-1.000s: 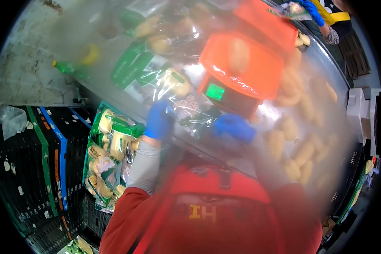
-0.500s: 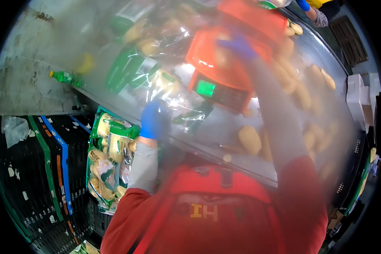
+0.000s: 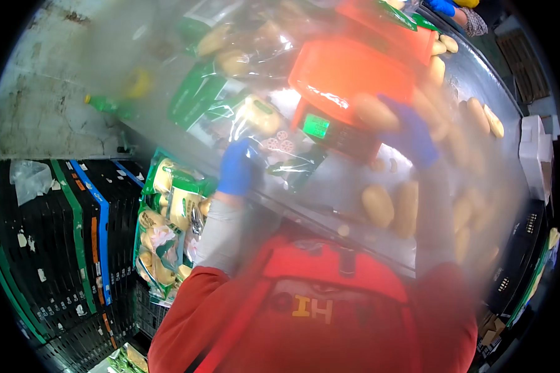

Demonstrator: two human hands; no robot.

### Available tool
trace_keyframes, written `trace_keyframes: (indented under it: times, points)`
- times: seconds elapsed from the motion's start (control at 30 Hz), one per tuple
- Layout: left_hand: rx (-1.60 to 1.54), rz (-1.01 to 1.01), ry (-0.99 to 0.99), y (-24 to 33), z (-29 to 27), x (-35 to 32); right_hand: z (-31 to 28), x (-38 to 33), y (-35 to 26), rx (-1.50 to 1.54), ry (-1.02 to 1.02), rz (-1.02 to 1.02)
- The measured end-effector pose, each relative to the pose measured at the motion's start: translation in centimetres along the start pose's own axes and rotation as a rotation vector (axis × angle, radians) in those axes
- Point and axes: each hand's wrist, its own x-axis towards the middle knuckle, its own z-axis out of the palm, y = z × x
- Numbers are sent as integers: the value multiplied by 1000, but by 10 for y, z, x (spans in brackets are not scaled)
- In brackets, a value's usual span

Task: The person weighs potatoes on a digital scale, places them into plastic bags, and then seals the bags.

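On the metal worktop (image 3: 348,173), left of the orange scale (image 3: 348,74), I saw the left hand (image 3: 234,168) clasping a printed bag (image 3: 279,142); apart, at the scale's front-right edge, the right hand (image 3: 412,133) gripped a pale tuber (image 3: 378,112), which, held endwise, risked slipping.

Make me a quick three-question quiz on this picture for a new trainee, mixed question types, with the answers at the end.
1. True or false: the left hand is at the edge of the clear printed bag.
2. What colour is the lit display on the scale? A) blue B) green C) white
3. Fill in the blank: the tan oval piece seen against the scale is in the ____ hand.

Key:
1. True.
2. B, green.
3. Right: the gloved right hand holds it.
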Motion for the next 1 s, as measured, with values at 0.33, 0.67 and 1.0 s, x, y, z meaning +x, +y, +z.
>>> trace_keyframes:
  times: [0.33, 0.67, 1.0]
  points:
    - [-382, -283, 83, 2, -16, -2, 77, -90, -27, 670, -526, 459]
    - [487, -62, 129, 12, 12, -34, 196, -25, -66, 1165, -322, 182]
    - [158, -385, 62, 46, 22, -63, 242, 24, -83, 866, -394, -88]
